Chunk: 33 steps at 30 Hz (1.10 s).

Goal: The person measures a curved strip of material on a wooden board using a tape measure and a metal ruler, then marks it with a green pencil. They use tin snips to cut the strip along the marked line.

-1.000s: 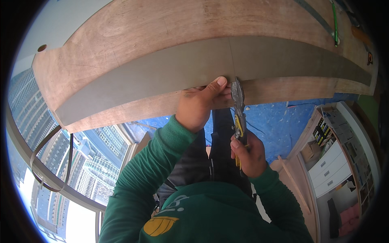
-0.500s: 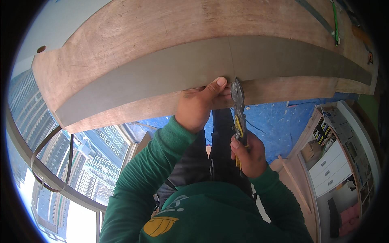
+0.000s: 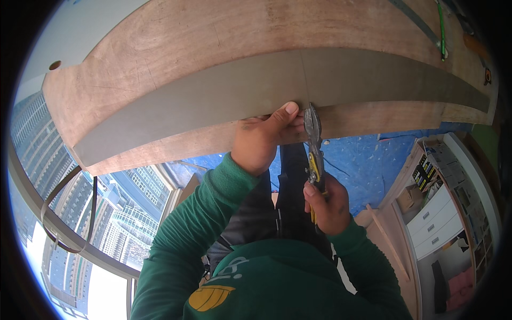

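A long grey-brown sheet (image 3: 202, 93) lies across a wooden board, with a thin line crossing it near its middle. My left hand (image 3: 260, 140) pinches the sheet's near edge, thumb on top and fingers underneath, just left of that line. In my right hand (image 3: 329, 204) is a pair of tin snips (image 3: 314, 136) with yellow and black handles, my fingers wrapped round them. The metal jaws point away from me and meet the sheet's near edge by the line, close to my left fingertips. Whether the blades are parted is hard to make out.
The wooden worktop (image 3: 176, 40) extends beyond the sheet. A metal strip (image 3: 416, 21) and a green pencil-like stick (image 3: 441, 32) lie at the far right. Blue sheeting (image 3: 368, 160) covers the floor. White drawers (image 3: 434, 224) stand right; a window (image 3: 128, 213) is on the left.
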Tool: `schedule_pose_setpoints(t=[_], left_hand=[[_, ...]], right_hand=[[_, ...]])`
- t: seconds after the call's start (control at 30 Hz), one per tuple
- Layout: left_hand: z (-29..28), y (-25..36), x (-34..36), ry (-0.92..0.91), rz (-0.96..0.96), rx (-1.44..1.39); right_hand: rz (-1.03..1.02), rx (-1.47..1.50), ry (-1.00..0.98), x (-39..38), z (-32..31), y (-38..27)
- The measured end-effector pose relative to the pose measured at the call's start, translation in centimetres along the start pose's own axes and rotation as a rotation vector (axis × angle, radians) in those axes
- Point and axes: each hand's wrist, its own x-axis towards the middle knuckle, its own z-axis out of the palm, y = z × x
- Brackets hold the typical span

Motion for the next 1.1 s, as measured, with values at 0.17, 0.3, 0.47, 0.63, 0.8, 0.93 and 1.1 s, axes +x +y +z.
schedule_pose_setpoints(t=[0.17,0.3,0.47,0.63,0.8,0.93,1.1], left_hand=[[0.2,-0.2,0.0,0.041,-0.027,-0.112],[0.5,-0.1,-0.1,0.052,-0.018,-0.009],[0.5,0.0,-0.2,0.049,0.011,0.106],[0.0,0.3,-0.2,0.001,0.004,0.032],[-0.1,0.4,-0.3,-0.004,0.000,0.035],[-0.2,0.4,-0.3,-0.012,-0.009,0.032],[-0.6,0.2,-0.2,-0.040,-0.004,0.058]], right_hand=[[-0.015,-0.045,0.007,0.1,-0.1,0.1],[-0.019,-0.060,0.009,0.1,-0.2,0.2],[0.030,-0.004,0.004,-0.1,-0.1,-0.2],[0.012,-0.026,-0.015,-0.3,-0.2,-0.2],[0.075,0.017,-0.031,-0.3,0.0,-1.0],[0.045,-0.045,-0.016,-0.2,0.0,-1.1],[0.015,-0.061,-0.014,-0.1,0.0,-0.6]])
